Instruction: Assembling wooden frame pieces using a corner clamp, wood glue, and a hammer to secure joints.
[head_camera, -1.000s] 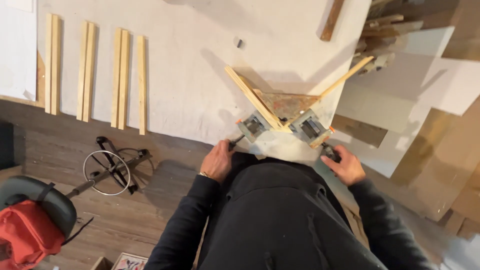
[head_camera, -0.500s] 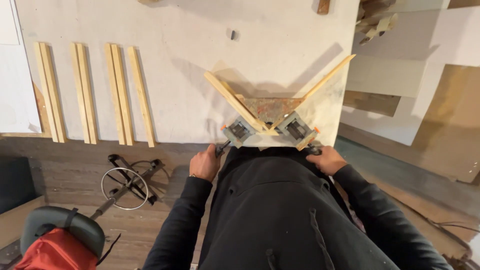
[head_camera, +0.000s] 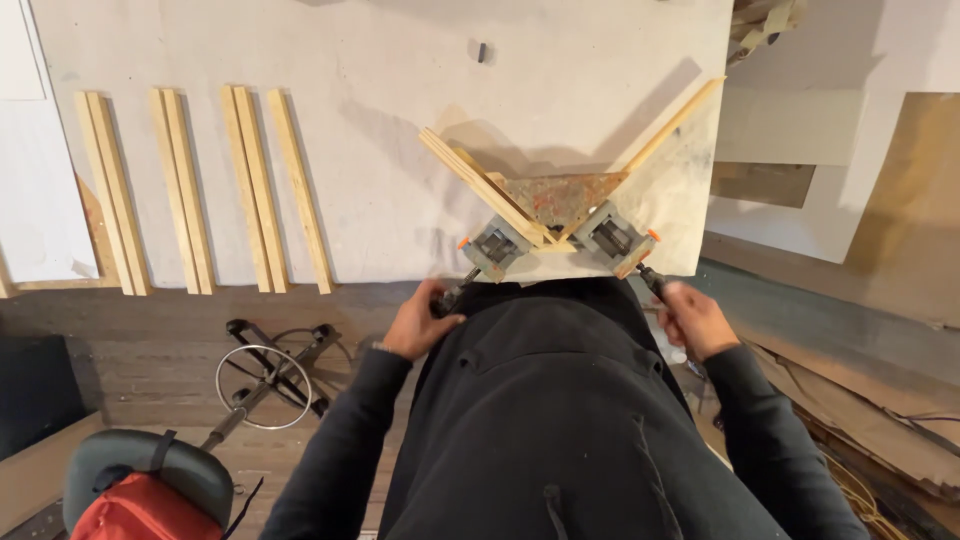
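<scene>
**Both hands on the corner clamp screws**

We have a grey corner clamp sitting at the near edge of the white worktable, directly ahead of our body and between our two hands. It holds two wooden strips that meet in a right angle and fan away from us in a V, one running up to the left, the other up to the right. A rust-coloured triangular plate fills the inside of the corner.

Our left hand is closed around the left screw handle, just below and left of the clamp. Our right hand is closed around the right screw handle, just below and right of it.

As far as we can judge, the strips are already seated in the clamp and the joint looks square; what appears to be left is the turning of the two screws. We cannot tell how tight they are.

Well to the left of our left hand, more wooden strips lie side by side on the table, untouched. Below that hand, on the dark floor, stand a folding metal stand with a ring and a red and grey machine. Beyond our right hand lean cardboard and board offcuts. A small dark object lies far ahead on the table. Nothing stands between our hands and the clamp.
</scene>
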